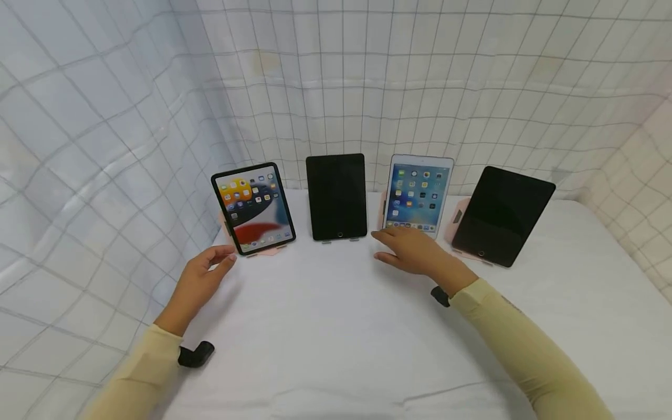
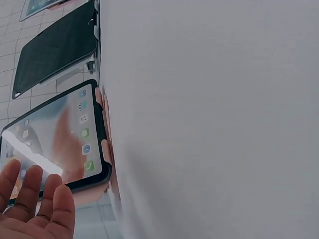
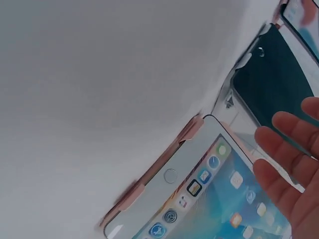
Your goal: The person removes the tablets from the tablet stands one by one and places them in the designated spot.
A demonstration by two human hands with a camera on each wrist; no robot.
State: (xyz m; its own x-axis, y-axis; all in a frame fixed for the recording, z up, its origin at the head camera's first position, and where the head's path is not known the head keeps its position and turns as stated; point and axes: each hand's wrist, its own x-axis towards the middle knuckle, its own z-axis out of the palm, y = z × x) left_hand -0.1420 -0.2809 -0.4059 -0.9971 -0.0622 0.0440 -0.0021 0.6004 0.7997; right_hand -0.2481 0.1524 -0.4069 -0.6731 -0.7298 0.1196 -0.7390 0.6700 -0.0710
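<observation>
Four tablets lean on stands in a row. Beside the lower left corner of the lit black-framed tablet (image 1: 254,207) is my left hand (image 1: 201,279), its fingers loosely bent and holding nothing; in the left wrist view its fingertips (image 2: 63,199) overlap that tablet's edge. My right hand (image 1: 412,252) reaches in front of the lit white tablet (image 1: 418,195), fingers extended and apart, with nothing in them. It covers part of that tablet's lower edge in the head view. A dark-screened tablet (image 1: 337,195) stands between the hands. Another dark-screened tablet (image 1: 503,216) leans at the far right.
Pink stands (image 1: 460,213) hold up tablets from behind and below. White cloth (image 1: 325,326) covers the table. Checked fabric (image 1: 336,76) hangs behind and along both sides. A black wrist device (image 1: 196,354) shows at my left sleeve, another (image 1: 440,296) at the right.
</observation>
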